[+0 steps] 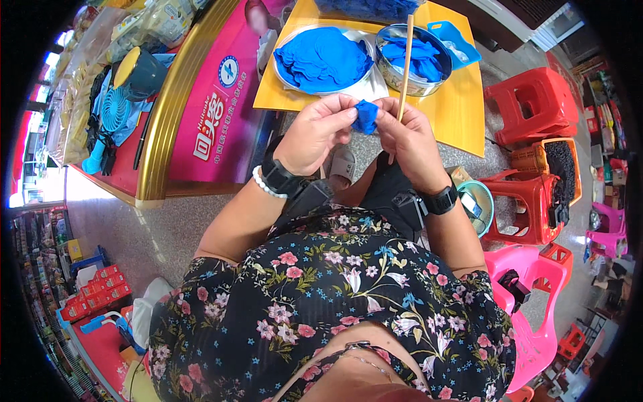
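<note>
Both my hands meet in front of me over the near edge of a small yellow table (pixel 462 114). My left hand (pixel 315 132) pinches a small folded blue piece (pixel 366 116) between thumb and fingers. My right hand (pixel 410 142) also grips that blue piece and holds a thin wooden stick (pixel 405 63) that points up over the table. On the table a round metal plate (pixel 362 84) carries a pile of flat blue pieces (pixel 321 57). Beside it a metal bowl (pixel 415 86) holds more blue pieces.
A blue plastic scoop (pixel 455 37) lies at the table's far right. Red stools (pixel 532 104) and pink plastic stools (pixel 536 301) stand on the right, with an orange basket (pixel 536 157). A pink and gold counter (pixel 194 100) with a small fan (pixel 117 107) runs along the left.
</note>
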Tool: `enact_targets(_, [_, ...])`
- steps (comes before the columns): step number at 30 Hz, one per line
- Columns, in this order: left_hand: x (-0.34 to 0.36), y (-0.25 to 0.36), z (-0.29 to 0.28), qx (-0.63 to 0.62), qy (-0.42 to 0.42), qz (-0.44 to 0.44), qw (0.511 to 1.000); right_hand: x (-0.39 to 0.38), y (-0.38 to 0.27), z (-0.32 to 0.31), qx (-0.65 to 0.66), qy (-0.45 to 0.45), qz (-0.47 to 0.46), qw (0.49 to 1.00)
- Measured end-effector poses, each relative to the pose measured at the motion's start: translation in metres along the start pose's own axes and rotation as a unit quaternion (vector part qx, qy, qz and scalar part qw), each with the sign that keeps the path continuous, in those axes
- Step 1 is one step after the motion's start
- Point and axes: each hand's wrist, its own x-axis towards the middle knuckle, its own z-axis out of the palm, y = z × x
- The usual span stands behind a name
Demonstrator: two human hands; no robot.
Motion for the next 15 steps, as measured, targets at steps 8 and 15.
enact_targets(8, [0.005, -0.007, 0.003, 0.079, 0.021, 0.035, 0.996, 0.001, 0.0, -0.004, 0.138, -0.051, 0.047, 0.988])
enact_targets(15, [-0.001, -0.008, 0.013, 0.211, 0.14, 0.189, 0.949, 0.0, -0.001, -0.004, 0.177, 0.005, -0.015, 0.984])
